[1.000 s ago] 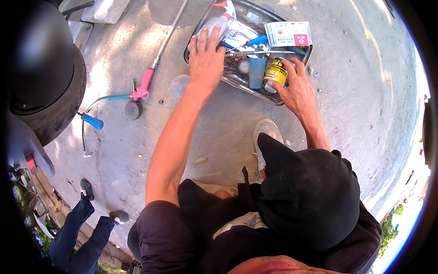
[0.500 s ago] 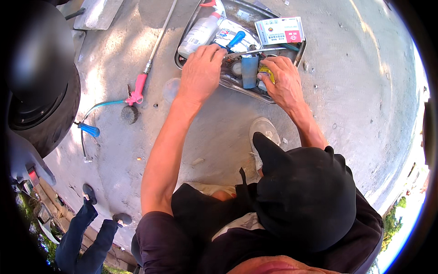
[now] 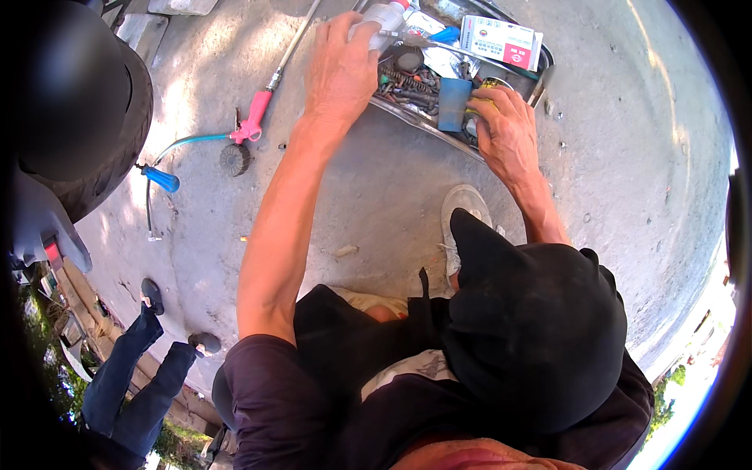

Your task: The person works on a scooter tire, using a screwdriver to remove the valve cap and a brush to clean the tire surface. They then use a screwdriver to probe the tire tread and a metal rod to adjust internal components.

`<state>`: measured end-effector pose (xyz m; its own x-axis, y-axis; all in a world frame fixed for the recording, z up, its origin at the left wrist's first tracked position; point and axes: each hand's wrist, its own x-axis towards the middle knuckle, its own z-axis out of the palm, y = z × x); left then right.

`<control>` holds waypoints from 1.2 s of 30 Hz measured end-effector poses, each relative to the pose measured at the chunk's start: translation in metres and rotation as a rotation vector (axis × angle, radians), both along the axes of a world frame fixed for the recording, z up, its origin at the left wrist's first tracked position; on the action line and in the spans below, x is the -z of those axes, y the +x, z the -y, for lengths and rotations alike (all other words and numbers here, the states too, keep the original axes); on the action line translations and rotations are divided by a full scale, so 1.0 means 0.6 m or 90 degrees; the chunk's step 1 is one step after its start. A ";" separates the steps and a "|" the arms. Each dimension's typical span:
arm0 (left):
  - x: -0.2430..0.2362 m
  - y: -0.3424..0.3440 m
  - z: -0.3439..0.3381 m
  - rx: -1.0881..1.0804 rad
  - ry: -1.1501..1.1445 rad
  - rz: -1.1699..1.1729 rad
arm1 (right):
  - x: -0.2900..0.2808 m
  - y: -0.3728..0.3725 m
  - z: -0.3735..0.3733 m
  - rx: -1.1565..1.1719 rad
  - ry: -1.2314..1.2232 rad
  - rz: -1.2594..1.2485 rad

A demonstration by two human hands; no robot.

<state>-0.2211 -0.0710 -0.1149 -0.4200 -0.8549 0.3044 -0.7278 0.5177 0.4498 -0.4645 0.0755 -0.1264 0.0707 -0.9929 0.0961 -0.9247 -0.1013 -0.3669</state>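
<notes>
My left hand reaches over the near left side of a metal tray, beside a whitish spray bottle. Its fingers curl by the end of a long thin metal rod; what they grip is hidden. My right hand closes around a small round yellow container at the tray's near right. Left of that hand stands a blue-grey flat piece. Bolts and a spring lie between the hands, below a dark round part. A blue handle lies behind the rod.
A white-and-red box sits in the tray's far right. On the ground at left lie a pink-handled air gun with a gauge and a blue-handled tool. A black tire stands farther left; another person's legs are beyond.
My left hand has moved up and left. The dark round part has shifted farther back, uncovering bolts and a spring. My right hand stays at the yellow container while the whole view shifts.
</notes>
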 end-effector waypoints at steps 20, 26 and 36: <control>-0.217 0.178 -0.048 0.225 0.023 0.206 | -0.026 0.068 0.097 -0.078 0.143 0.195; -0.305 0.260 -0.129 0.238 0.114 0.275 | -0.085 0.083 0.087 -0.004 0.205 0.520; -0.279 0.339 -0.236 0.003 0.048 0.231 | -0.224 0.294 0.178 -0.629 0.184 0.310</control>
